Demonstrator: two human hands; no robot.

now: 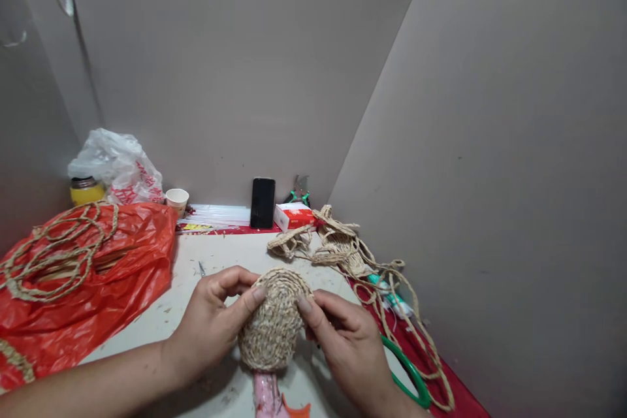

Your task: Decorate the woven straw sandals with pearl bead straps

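Observation:
A small oval piece of woven straw rope (274,326), with coiled rows along its upper edge, is held up in front of me. My left hand (220,307) pinches its upper left edge between thumb and fingers. On the right edge, my right hand (345,336) grips it the same way, its fingertips hidden behind the weave. Just below it lies a pink tool (267,392) with an orange trigger-like part (296,410); the rest of the tool is out of view. Beside my right wrist is a green loop-shaped handle (411,372).
Braided rope (73,248) lies on a red plastic bag (142,255) at left. Along the back stand a paper cup (177,199), clear sticks (223,215), a phone (263,202), a red-and-white box (295,217) and pliers (300,191). More woven pieces (337,245) lie at right. Grey panels (235,78) enclose the table.

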